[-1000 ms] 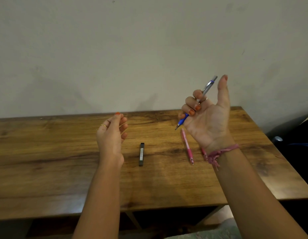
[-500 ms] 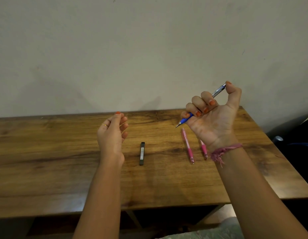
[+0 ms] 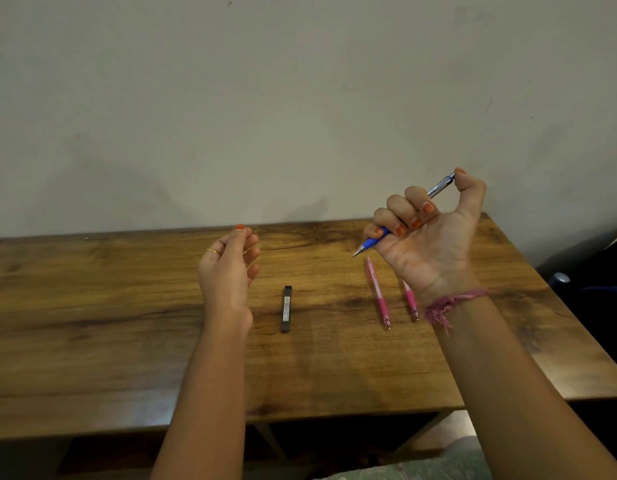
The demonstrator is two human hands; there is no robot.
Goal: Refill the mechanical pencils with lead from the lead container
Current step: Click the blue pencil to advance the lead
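Right grip (image 3: 428,237) clamped on blue pencil (image 3: 376,239); left grip (image 3: 229,268) loose; lead container (image 3: 286,308) (between arms), table (image 3: 92,323).

Matt grained wood table (image 3: 127,306) (pencil (image 3: 438,188) barrel shiny metal).

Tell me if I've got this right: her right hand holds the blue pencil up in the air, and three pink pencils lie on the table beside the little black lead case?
Nearly. The head view shows two pink pencils, not three. The rest stands: the right hand grips the blue pencil above the table, and the black lead case lies there.
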